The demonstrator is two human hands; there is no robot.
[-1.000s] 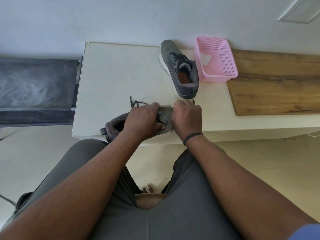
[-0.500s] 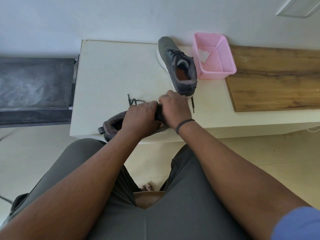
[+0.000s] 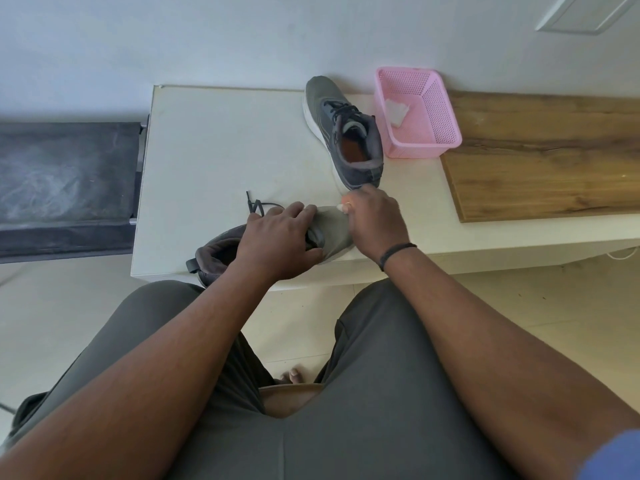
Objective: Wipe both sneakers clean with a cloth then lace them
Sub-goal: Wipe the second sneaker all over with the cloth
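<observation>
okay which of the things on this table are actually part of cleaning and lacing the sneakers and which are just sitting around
Part of the job:
near sneaker, held by the left hand, right hand at its toe
loose lace beside it
far sneaker, already laced
white cloth in the pink basket

Just lying about:
wooden board
dark bench left of the table

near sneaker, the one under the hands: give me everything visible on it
The near sneaker is grey with a fabric-looking upper, a darker padded collar and a heel pull tab. It lies at the table's front edge, heel left and overhanging, toe right. The left hand rests over its midfoot; the right hand is at its toe. A loose dark lace shows just behind it.
</observation>
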